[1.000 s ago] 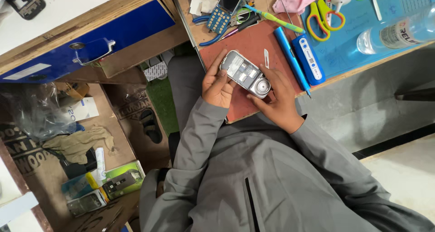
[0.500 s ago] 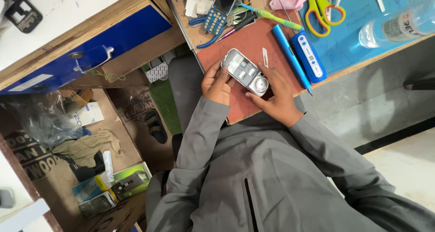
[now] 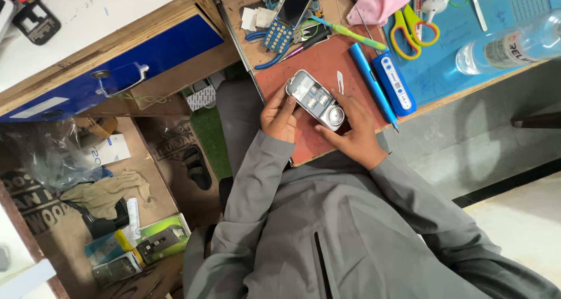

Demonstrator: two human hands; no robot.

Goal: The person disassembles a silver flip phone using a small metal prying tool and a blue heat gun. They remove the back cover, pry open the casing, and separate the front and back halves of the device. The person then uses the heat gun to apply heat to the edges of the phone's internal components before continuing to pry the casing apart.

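Note:
A small silver phone (image 3: 315, 100) with its back cover off lies tilted over a red work mat (image 3: 318, 56), and both hands hold it. My left hand (image 3: 279, 116) grips its left end, thumb on the edge. My right hand (image 3: 352, 132) cups the lower right end, where a round camera part shows. A thin white blade (image 3: 340, 81) rests on the mat just right of the phone. Grey jacket sleeves cover both arms.
Above the mat lie a keypad board (image 3: 279, 36), blue-handled pliers (image 3: 266, 58) and a green toothbrush (image 3: 349, 33). To the right are a blue pen tool (image 3: 374, 85), yellow scissors (image 3: 409, 27), a pink cloth (image 3: 380, 4) and a plastic bottle (image 3: 508, 45). A blue drawer front (image 3: 117, 65) is at left.
The phone stays held in both hands with almost no shift. The view has drifted slightly.

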